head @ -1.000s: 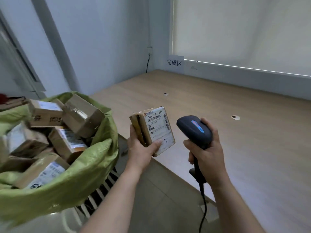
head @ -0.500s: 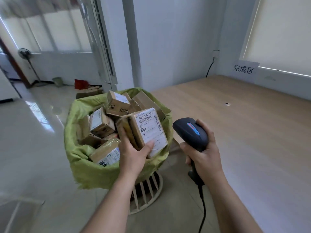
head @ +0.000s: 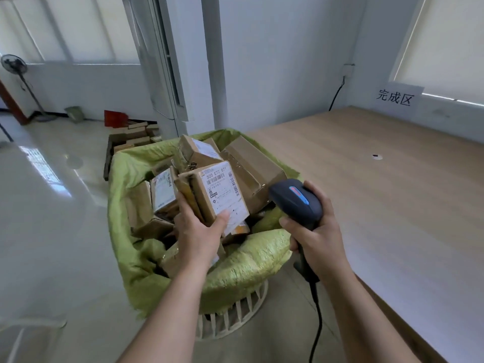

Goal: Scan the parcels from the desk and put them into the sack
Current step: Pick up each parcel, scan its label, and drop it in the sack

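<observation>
item: parcel [head: 222, 197], small brown carton with white shipping label and barcodes, label face turned up toward the camera; location: held above the open mouth of the sack [head: 243, 260], not yet released. holder: left hand [head: 199, 231], fingers clamped on the carton's lower end, thumb across the label's bottom edge, so the box can likely be dropped straight in. item: scanner [head: 298, 203], dark handheld unit with trailing cable; holder: right hand [head: 319, 229], fingers wrapped round the grip, head aimed forward just beside the parcel, probably kept ready for the next scan. item: sack, green woven, rim folded outward over a white slatted basket [head: 235, 313] that appears to prop it open; contents: many cartons [head: 251, 163] heaped near the rim, so the fill looks high and a new box may sit on top. item: desk [head: 392, 200], pale wood, to the right of the sack; no parcels visible on the part in view. background: paper sign [head: 395, 96] on the wall, standing fan [head: 15, 66], stacked boxes [head: 133, 134] on the floor behind the sack.
</observation>
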Demonstrator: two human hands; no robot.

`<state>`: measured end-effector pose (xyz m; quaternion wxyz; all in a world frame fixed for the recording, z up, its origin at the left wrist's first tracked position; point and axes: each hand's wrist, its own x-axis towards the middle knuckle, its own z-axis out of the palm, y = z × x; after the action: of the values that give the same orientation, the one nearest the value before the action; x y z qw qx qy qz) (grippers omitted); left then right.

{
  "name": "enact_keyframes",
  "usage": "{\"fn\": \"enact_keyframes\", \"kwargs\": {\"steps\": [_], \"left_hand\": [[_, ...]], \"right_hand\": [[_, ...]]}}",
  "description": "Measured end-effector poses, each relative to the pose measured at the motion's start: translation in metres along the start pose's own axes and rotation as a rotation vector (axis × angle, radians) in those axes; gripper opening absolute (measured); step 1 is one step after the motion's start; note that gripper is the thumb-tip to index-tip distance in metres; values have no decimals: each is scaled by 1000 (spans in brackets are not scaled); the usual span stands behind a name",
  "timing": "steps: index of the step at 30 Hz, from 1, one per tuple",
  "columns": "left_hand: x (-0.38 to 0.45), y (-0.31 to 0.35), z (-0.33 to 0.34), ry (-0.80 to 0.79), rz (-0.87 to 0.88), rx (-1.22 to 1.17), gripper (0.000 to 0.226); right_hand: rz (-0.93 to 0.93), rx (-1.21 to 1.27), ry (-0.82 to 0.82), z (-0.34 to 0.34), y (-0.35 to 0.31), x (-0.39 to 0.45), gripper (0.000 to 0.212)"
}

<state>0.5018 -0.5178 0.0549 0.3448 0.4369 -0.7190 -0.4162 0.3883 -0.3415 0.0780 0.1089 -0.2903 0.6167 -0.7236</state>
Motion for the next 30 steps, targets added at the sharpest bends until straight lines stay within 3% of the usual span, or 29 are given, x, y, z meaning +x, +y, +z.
{"fn": "enact_keyframes", "kwargs": {"steps": [8, 13, 18, 24, 30], "left_hand": [[39, -21, 55, -281, -40, 246, 92], [45, -23, 64, -285, 49, 397, 97], [34, -22, 70, -327, 177, 622, 73], [17, -10, 79, -352, 216, 613, 77], [1, -19, 87, -362, 194, 709, 64]], "right_hand": [[24, -75, 91, 9, 11, 16, 81], [36, -74, 153, 1, 10, 16, 79], [49, -59, 187, -12, 6, 6, 69], [57, -69, 219, -34, -6, -10, 69], [52, -78, 236, -59, -15, -24, 69]]}}
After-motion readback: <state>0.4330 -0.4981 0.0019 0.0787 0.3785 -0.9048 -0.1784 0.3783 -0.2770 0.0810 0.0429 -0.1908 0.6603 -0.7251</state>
